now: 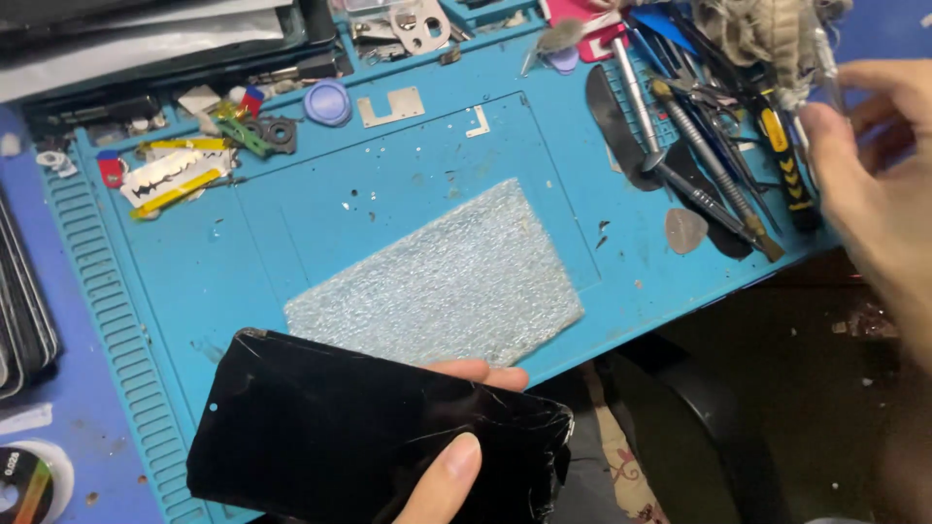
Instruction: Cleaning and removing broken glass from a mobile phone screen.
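Observation:
My left hand (449, 456) grips a black phone screen panel (359, 437) with cracked glass, held low over the front edge of a blue repair mat (408, 184). The thumb lies on the panel's face and fingertips show behind its upper edge. My right hand (874, 184) is raised at the right, blurred, fingers apart beside a pile of hand tools (709, 146). Whether it pinches a thin tool at its fingertips is unclear. A grey foam sheet (442, 277) lies in the middle of the mat, just beyond the panel.
Razor blades and small parts (175, 175) lie at the mat's left. A round blue lid (328, 102) and metal brackets (391, 105) sit near its back edge. Screwdrivers, tweezers, picks and a frayed brush crowd the right. Stacked panels (24, 301) stand at far left, a tape roll (29, 480) bottom left.

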